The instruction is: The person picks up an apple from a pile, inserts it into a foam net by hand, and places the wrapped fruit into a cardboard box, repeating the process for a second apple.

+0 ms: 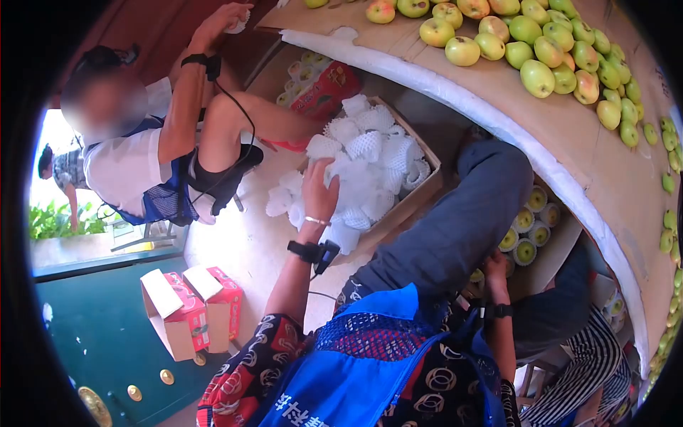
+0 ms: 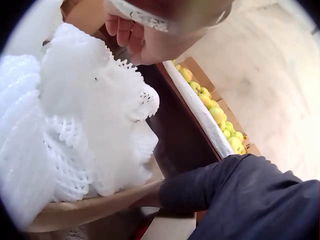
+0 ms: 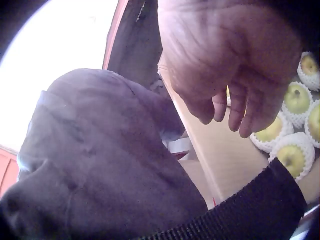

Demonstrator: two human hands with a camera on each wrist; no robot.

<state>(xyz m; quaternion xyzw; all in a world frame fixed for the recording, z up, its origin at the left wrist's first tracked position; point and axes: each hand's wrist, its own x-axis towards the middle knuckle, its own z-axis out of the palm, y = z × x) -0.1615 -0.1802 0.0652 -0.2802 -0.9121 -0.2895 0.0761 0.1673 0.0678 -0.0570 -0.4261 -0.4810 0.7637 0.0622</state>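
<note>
My left hand is over a heap of white foam fruit nets piled in an open cardboard box. Its fingers are spread and nothing shows in them. In the left wrist view the same hand is beyond the nets, partly behind its wristband. My right hand is at the near side of a carton of green-yellow apples in foam nets. The right wrist view shows this hand with fingers loosely bent downward beside netted apples; no held thing shows.
Loose apples lie on a cardboard-covered stand with a white padded edge. A seated person is on the left, near red-and-white cartons. My trousered leg is between the two boxes. Another person in stripes is at lower right.
</note>
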